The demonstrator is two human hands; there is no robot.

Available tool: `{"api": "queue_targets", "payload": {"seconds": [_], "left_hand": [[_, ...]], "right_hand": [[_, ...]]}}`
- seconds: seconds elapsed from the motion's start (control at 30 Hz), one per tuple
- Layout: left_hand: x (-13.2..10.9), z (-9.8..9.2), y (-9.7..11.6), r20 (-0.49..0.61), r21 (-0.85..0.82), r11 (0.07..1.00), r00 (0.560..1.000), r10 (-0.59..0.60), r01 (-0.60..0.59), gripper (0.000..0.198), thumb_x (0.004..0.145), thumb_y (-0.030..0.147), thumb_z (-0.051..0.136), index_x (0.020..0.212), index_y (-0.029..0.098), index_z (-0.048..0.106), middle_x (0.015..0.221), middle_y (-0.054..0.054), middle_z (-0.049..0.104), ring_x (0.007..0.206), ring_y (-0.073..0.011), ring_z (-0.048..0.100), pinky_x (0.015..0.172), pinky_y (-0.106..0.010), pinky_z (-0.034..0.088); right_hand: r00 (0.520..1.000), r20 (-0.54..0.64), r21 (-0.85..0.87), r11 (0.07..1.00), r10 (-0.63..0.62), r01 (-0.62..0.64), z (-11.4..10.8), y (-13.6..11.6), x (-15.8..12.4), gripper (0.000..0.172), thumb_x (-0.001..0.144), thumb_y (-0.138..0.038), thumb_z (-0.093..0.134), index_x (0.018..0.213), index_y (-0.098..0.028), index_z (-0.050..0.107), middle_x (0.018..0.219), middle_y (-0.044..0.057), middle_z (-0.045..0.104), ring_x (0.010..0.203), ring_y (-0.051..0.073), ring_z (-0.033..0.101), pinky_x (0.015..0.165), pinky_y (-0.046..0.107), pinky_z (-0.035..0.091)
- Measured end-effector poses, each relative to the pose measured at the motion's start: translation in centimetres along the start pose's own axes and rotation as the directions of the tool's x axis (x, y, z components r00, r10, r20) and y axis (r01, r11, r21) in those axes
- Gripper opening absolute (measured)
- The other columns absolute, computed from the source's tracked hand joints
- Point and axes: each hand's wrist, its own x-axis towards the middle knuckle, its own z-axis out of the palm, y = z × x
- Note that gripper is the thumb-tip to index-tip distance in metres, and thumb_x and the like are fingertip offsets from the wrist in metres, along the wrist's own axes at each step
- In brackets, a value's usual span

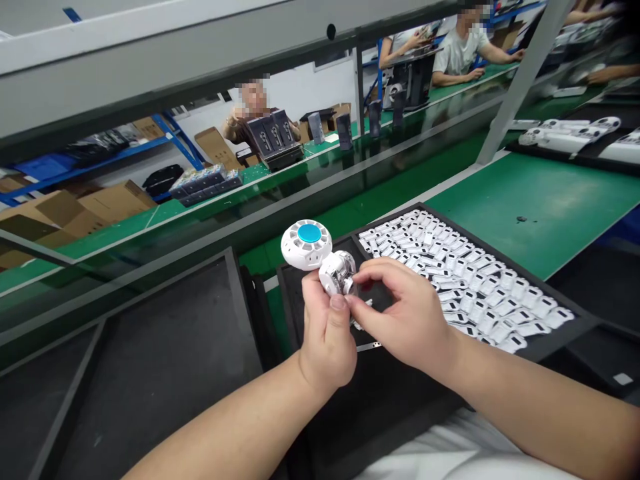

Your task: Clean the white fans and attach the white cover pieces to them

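Observation:
A white device (306, 245) has a round, vented head with a blue centre and a smaller open housing joined below it. My left hand (327, 333) is closed around the lower part of the device, its thumb on the near side. My right hand (405, 313) is closed at the open housing, thumb and forefinger tips touching its right side; whether they pinch a small part is hidden. Beyond my right forearm, a black tray (583, 320) holds several rows of small white parts (465, 280).
A green bench (555, 193) stretches to the right, with white devices (570, 133) at its far end. Black trays (175, 347) lie at left. A grey metal beam (175, 60) crosses above. People sit behind a farther green line bearing dark boxes (273, 137).

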Motion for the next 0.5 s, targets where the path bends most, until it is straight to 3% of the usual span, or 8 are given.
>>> {"api": "queue_targets", "payload": {"seconds": [0.2,0.4,0.5], "left_hand": [[0.3,0.0,0.0,-0.013,-0.001,0.998,0.998,0.059,-0.059,0.044,0.095,0.061,0.043,0.112,0.021,0.049,0.112,-0.009,0.061,0.098,-0.0222,0.061,0.086,-0.037,0.051],[1.1,0.3,0.2,0.002,-0.066,0.994,0.996,-0.091,0.091,0.036,0.096,0.053,0.048,0.111,0.021,0.048,0.112,-0.007,0.060,0.102,-0.0200,0.060,0.089,-0.034,0.049],[1.4,0.8,0.1,-0.018,-0.177,0.970,0.985,-0.171,0.165,0.040,0.091,0.053,0.058,0.111,0.020,0.048,0.116,-0.008,0.060,0.108,-0.0219,0.060,0.093,-0.035,0.048]], "right_hand": [[0.988,0.110,-0.017,0.994,0.105,-0.104,0.0,-0.3,0.8,0.014,0.071,-0.020,0.068,0.077,-0.021,0.057,0.075,-0.002,0.061,0.066,0.013,0.058,0.060,0.025,0.050],[0.949,0.162,-0.074,0.962,0.271,-0.262,0.4,0.7,1.2,0.017,0.069,-0.024,0.067,0.073,-0.022,0.050,0.068,-0.005,0.055,0.059,0.012,0.053,0.053,0.024,0.044],[0.948,0.154,-0.099,0.959,0.278,-0.265,0.8,1.3,1.2,0.017,0.070,-0.025,0.065,0.072,-0.023,0.048,0.065,-0.005,0.053,0.056,0.012,0.051,0.053,0.025,0.042]]}}
